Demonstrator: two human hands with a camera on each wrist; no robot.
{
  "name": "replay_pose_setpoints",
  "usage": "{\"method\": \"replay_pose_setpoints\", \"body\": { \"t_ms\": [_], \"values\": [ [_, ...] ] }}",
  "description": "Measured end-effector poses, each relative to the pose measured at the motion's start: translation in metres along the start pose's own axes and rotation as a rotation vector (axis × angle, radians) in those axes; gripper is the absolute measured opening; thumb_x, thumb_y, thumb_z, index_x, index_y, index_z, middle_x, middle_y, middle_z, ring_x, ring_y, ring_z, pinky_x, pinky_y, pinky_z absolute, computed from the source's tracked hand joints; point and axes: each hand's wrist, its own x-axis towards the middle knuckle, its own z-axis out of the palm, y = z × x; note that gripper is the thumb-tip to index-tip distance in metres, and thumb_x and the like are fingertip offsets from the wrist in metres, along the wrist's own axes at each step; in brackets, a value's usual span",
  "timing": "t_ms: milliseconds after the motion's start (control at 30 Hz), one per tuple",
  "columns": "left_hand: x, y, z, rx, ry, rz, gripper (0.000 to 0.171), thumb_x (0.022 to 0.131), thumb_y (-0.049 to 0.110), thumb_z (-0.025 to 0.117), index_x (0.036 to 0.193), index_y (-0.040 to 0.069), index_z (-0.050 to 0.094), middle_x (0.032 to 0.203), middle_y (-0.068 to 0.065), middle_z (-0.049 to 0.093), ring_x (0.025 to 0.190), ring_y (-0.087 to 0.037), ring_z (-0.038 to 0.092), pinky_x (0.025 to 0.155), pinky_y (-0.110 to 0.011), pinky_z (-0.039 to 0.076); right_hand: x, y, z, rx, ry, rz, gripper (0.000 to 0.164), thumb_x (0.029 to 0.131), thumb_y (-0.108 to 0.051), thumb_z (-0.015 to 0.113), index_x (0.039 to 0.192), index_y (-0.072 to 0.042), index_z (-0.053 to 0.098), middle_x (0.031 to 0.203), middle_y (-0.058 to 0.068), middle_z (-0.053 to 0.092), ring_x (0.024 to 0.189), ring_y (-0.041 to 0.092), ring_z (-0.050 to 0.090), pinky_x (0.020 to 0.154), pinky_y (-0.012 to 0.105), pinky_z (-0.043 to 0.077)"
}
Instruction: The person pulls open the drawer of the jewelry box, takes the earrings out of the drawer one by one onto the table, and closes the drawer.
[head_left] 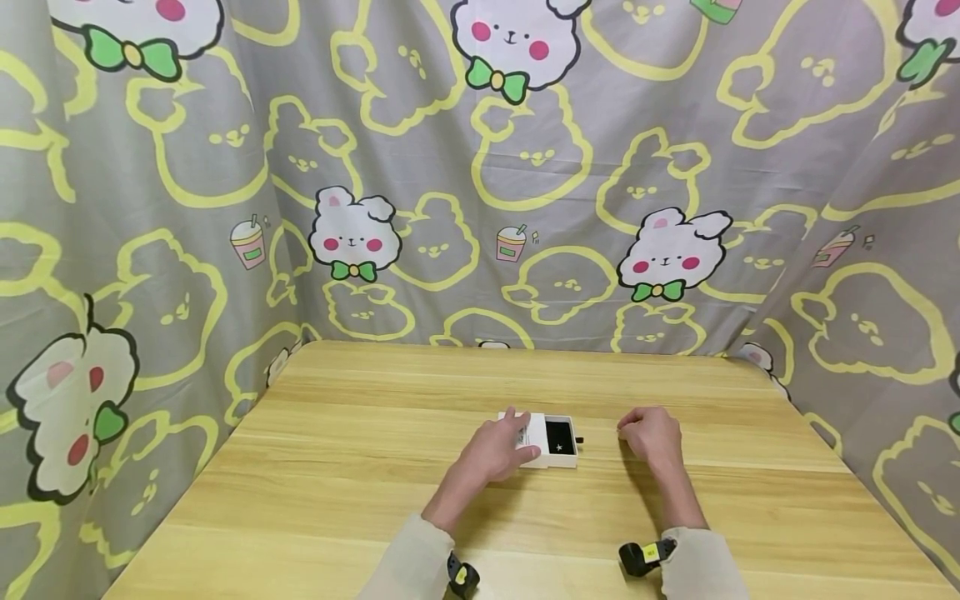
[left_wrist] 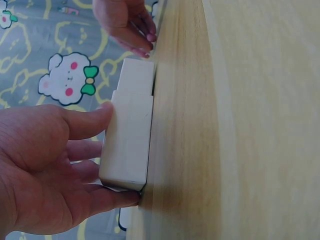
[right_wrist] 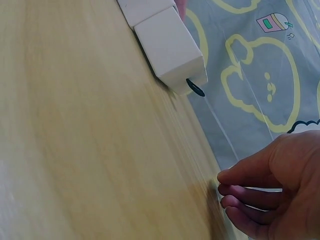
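A small white sliding box [head_left: 536, 452] lies on the table, its drawer [head_left: 569, 460] pulled partway out to the right. Inside the drawer is a black insert [head_left: 558, 434] with a tiny star-shaped piece [head_left: 558, 447] on it. A dark pull tab [right_wrist: 195, 87] sticks out of the drawer's end. My left hand [head_left: 491, 450] grips the box's outer sleeve [left_wrist: 129, 137], thumb on one side and fingers on the other. To the right of the tab, apart from the box, my right hand [head_left: 654, 435] hovers low with loosely bent fingers [right_wrist: 250, 196]; nothing shows between them.
The light wood table [head_left: 360, 500] extends around both hands. A grey curtain [head_left: 442, 167] printed with cartoon rabbits and yellow outlines hangs behind it and along both sides. Black wrist cameras [head_left: 639, 559] sit at both sleeves.
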Motion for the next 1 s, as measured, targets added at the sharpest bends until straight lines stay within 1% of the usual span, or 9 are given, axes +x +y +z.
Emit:
{"method": "replay_pose_setpoints", "body": {
  "t_ms": [133,200,300,567,667,700,767,933,1000],
  "values": [
    [0.0003,0.0002,0.0,-0.003,0.001,-0.001,0.064,0.096,0.037,0.069,0.151,0.011,0.049,0.159,-0.02,0.04,0.125,-0.042,0.06,0.093,-0.041,0.054,-0.0001,0.0001,-0.0003,-0.001,-0.001,0.002,0.012,0.083,-0.009,0.068,0.085,-0.003,0.078,0.095,0.019,0.075,0.095,0.042,0.066,0.077,0.046,0.052],
    [-0.0001,0.0001,0.0,-0.015,-0.001,-0.002,0.064,0.097,0.036,0.069,0.152,0.011,0.049,0.159,-0.02,0.039,0.112,-0.04,0.066,0.089,-0.039,0.053,-0.0003,0.0,-0.0005,-0.002,0.001,0.003,0.012,0.082,-0.009,0.068,0.085,-0.003,0.078,0.094,0.019,0.075,0.096,0.043,0.066,0.079,0.047,0.052],
    [-0.0004,0.0002,-0.0003,-0.019,0.001,0.001,0.064,0.096,0.036,0.069,0.151,0.011,0.049,0.159,-0.02,0.039,0.104,-0.037,0.068,0.083,-0.036,0.052,-0.0007,0.0,-0.0008,-0.003,0.004,0.006,0.011,0.081,-0.009,0.068,0.084,-0.003,0.078,0.094,0.019,0.075,0.097,0.043,0.065,0.081,0.048,0.052],
    [0.0006,-0.0005,-0.0009,-0.011,-0.001,0.004,0.064,0.096,0.037,0.069,0.151,0.011,0.049,0.159,-0.02,0.04,0.101,-0.035,0.068,0.083,-0.036,0.052,-0.001,-0.0003,-0.0018,-0.002,-0.001,-0.001,0.013,0.081,-0.009,0.068,0.085,-0.002,0.077,0.092,0.018,0.075,0.092,0.04,0.066,0.076,0.043,0.052],
    [0.0008,-0.0007,-0.0012,-0.013,0.003,0.005,0.064,0.096,0.036,0.07,0.151,0.01,0.05,0.159,-0.02,0.04,0.105,-0.032,0.068,0.084,-0.036,0.052,-0.0008,-0.0007,-0.002,0.004,-0.013,0.007,0.013,0.082,-0.011,0.068,0.086,-0.002,0.077,0.093,0.018,0.075,0.093,0.039,0.066,0.076,0.044,0.052],
    [0.0007,-0.0007,-0.0014,-0.015,0.004,0.006,0.064,0.096,0.036,0.07,0.151,0.01,0.05,0.159,-0.02,0.04,0.104,-0.031,0.068,0.085,-0.036,0.052,-0.0008,-0.0009,-0.0021,0.006,-0.017,0.01,0.013,0.083,-0.011,0.068,0.087,-0.002,0.077,0.094,0.018,0.075,0.093,0.039,0.066,0.076,0.044,0.052],
    [0.0006,-0.0009,-0.0014,-0.026,0.001,0.008,0.063,0.096,0.035,0.07,0.151,0.01,0.05,0.159,-0.021,0.04,0.091,-0.03,0.068,0.084,-0.036,0.052,-0.0005,-0.0009,-0.002,0.009,-0.023,0.018,0.014,0.084,-0.012,0.068,0.088,-0.002,0.077,0.096,0.019,0.075,0.095,0.039,0.066,0.077,0.045,0.052],
    [0.0006,-0.0011,-0.0013,-0.021,0.003,0.008,0.063,0.096,0.036,0.07,0.15,0.01,0.05,0.159,-0.021,0.04,0.1,-0.033,0.069,0.087,-0.037,0.053,-0.0008,-0.0016,-0.0025,0.012,-0.026,0.027,0.016,0.085,-0.013,0.067,0.091,-0.002,0.078,0.098,0.019,0.075,0.097,0.041,0.065,0.077,0.045,0.051],
    [0.0006,-0.0013,-0.001,-0.022,0.006,0.009,0.063,0.096,0.036,0.07,0.15,0.01,0.05,0.159,-0.021,0.04,0.091,-0.028,0.068,0.085,-0.036,0.053,-0.0011,-0.0019,-0.0026,0.012,-0.022,0.027,0.016,0.085,-0.013,0.067,0.091,-0.003,0.078,0.099,0.019,0.075,0.097,0.041,0.065,0.076,0.043,0.051]
  ]
}}
